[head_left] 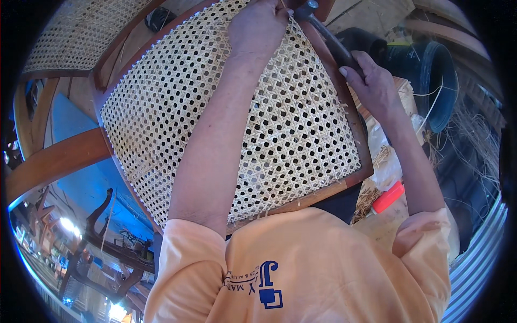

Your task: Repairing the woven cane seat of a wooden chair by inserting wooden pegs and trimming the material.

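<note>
Cane panel: woven rattan [258,124] in an open hexagonal pattern is stretched across a dark wooden frame [362,141]; it fills the middle of the view, tilted, with its near edge resting against the person's chest.
Left hand: the left hand [257,26] is pressed flat-knuckled on the far edge of the weave, fingers curled down onto the cane close to the frame (whether a strand or peg is pinched under them cannot be told).
Right hand: the right hand [371,83] is closed around the handle of a hammer [323,29], gripped low on the shaft beside the right rail of the frame.
Hammer head: the metal head is seen at the top rail, just beside the fingertips of the left hand; contact with the wood cannot be made out.
Forearms: the left forearm is laid across the weave from the lower edge to the top; the right one runs outside the frame on the right.
Shirt: a pale orange shirt [323,264] with a blue printed emblem is worn, and the panel's lower rail is overlapped by it.
Right surroundings: a black bucket [436,81] is seen beyond the right hand, with loose cane strands [474,140] trailing near it; a red-orange handled tool [389,197] lies below the frame's corner.
Left surroundings: a second caned panel [75,32] stands at the upper left, well apart from both hands, above a blue surface [86,183] (partly crossed by a wooden rail).
</note>
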Action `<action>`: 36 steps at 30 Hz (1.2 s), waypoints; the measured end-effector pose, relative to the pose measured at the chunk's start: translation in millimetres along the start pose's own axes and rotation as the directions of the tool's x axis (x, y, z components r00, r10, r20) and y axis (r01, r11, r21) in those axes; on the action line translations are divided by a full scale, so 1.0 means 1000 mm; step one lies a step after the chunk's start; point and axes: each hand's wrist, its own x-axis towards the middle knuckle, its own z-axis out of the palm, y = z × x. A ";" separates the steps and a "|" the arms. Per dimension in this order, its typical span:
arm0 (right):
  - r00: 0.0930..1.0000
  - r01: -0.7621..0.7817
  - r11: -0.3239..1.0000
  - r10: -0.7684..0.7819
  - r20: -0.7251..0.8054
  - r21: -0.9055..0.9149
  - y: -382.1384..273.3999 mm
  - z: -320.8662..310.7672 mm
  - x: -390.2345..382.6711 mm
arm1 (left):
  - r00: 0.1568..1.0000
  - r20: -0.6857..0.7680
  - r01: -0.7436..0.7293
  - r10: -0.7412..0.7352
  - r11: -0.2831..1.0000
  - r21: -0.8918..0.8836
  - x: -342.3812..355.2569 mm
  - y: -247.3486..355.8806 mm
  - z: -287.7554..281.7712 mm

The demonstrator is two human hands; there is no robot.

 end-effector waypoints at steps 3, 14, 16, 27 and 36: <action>0.990 0.107 0.994 -0.104 -0.091 0.035 0.000 -0.001 0.000 | 1.000 -0.005 -0.003 0.003 1.000 0.014 -0.001 -0.001 0.001; 0.982 0.124 0.989 -0.111 -0.153 0.079 -0.006 0.002 -0.002 | 0.999 -0.039 -0.021 0.022 0.999 0.029 -0.003 -0.007 0.005; 0.973 0.152 0.986 -0.136 -0.188 0.069 -0.006 0.004 -0.003 | 0.998 -0.060 -0.012 0.011 1.000 -0.012 -0.003 -0.001 0.003; 0.963 0.178 0.984 -0.170 -0.211 0.019 -0.002 0.008 0.001 | 0.997 0.041 0.071 -0.071 0.997 0.009 -0.001 0.003 -0.001; 0.981 0.135 0.991 -0.137 -0.139 -0.023 0.000 0.007 -0.001 | 0.999 -0.026 0.030 -0.030 0.999 -0.025 -0.002 0.002 0.002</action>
